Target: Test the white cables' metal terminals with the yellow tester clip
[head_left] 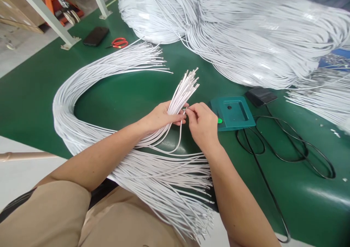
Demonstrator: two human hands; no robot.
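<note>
My left hand (162,117) is wrapped round a bunch of white wires (179,97), whose tipped ends fan out above it. Just to its right, my right hand (202,123) pinches the end of one white wire (180,135) that loops down below the bunch. The fingertips of both hands are almost touching. A thick bundle of white wires (64,101) curves round on the green table (115,93) at the left. More loose wire ends (175,174) lie beneath my forearms, near the table's front edge.
Large coils of white wire (246,35) fill the back. A teal device (235,114) with a green button and black cables (290,130) sits right of my hands. Red-handled scissors (119,42), a dark flat object (95,36) and metal posts (49,15) are at the back left.
</note>
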